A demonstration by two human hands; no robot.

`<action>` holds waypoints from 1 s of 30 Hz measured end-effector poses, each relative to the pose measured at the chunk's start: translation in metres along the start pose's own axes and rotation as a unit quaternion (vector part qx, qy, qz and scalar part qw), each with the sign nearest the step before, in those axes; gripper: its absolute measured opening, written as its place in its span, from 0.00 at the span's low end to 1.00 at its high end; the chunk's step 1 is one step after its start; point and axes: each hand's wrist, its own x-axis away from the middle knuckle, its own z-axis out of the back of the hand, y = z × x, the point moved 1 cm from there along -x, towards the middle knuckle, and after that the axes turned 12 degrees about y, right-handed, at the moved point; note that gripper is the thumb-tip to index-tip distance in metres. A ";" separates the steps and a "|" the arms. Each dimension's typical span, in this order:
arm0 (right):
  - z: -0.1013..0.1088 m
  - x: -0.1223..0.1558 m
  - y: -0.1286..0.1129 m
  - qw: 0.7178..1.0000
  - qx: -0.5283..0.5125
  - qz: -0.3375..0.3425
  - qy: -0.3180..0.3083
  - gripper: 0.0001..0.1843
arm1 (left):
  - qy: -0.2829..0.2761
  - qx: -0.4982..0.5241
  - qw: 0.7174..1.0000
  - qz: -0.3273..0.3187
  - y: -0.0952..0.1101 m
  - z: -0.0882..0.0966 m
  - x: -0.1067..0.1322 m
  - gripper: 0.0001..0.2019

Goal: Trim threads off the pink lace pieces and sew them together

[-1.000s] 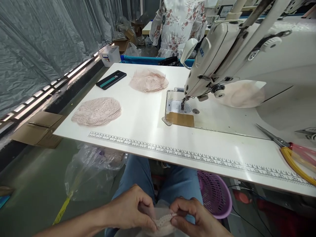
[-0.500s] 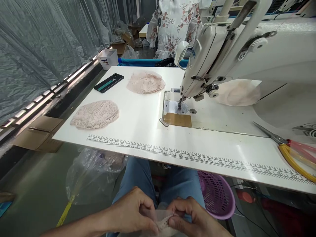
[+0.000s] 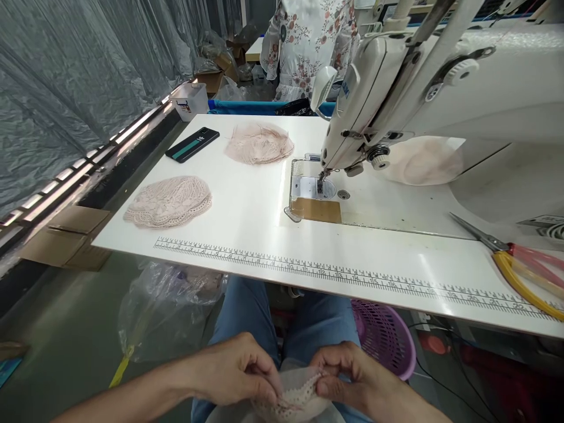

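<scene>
Two bare hands meet low over the lap, below the table's front edge: the left hand (image 3: 233, 376) and the right hand (image 3: 352, 379) each pinch the scalloped border of a pale pink lace piece (image 3: 295, 398), thumb and forefinger closed narrowly on the trim, the other fingers curled. The piece sags between the two grips above blue jeans (image 3: 282, 311). It appears very light, limp and openwork, and is judged liable to snag or stretch, so the firmer scalloped edge seems a better hold than the loose mesh. Left of the knees lies a clear plastic bag (image 3: 163, 311); right of them stands a purple basket (image 3: 388, 338). Beyond, the white table (image 3: 247, 223) bears a printed ruler (image 3: 335, 273) along its near edge, a stack of lace pieces (image 3: 170, 201) at left, a second pale stack (image 3: 259, 143) and a black phone (image 3: 192, 144) farther back, and yellow-handled scissors (image 3: 506, 252) at right. The sewing machine (image 3: 418, 88) fills the right rear, its needle (image 3: 320, 185) over the plate. Behind the table stands a person in a floral garment (image 3: 308, 41).
</scene>
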 end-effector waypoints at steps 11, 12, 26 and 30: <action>0.002 0.000 -0.002 1.000 -0.013 0.001 0.003 0.18 | -0.016 -0.014 1.000 -0.010 0.011 0.005 0.001 0.12; 0.002 0.000 -0.003 1.000 -0.014 -0.001 0.002 0.17 | -0.015 -0.024 0.999 -0.017 0.011 0.006 0.001 0.12; -0.006 0.000 -0.006 0.998 0.053 0.020 0.015 0.20 | 0.018 0.045 0.998 0.027 0.001 -0.006 -0.008 0.16; -0.005 0.003 0.002 0.998 0.051 0.003 0.022 0.19 | 0.001 0.080 0.995 0.068 -0.002 -0.006 -0.009 0.21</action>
